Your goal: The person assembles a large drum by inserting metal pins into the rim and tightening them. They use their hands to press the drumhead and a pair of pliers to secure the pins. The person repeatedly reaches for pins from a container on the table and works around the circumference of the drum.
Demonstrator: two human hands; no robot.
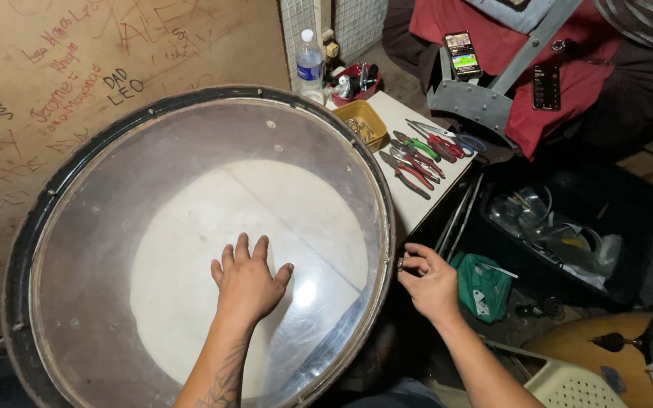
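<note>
Bass drum (190, 249) lies head-up, filling the view, its rim beside the counter (417, 204). Left hand (247, 283) rests flat, fingers spread, on the clear drumhead; right hand (428, 283) pinches a tension lug (400, 264) at the rim. Yellow tray (362, 121) holds small metal hardware.

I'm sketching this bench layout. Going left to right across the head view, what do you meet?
Scribbled board → big drum → left hand flat on its clear head → right hand at the rim → green pouch → black bin of clear plastic parts.
</note>
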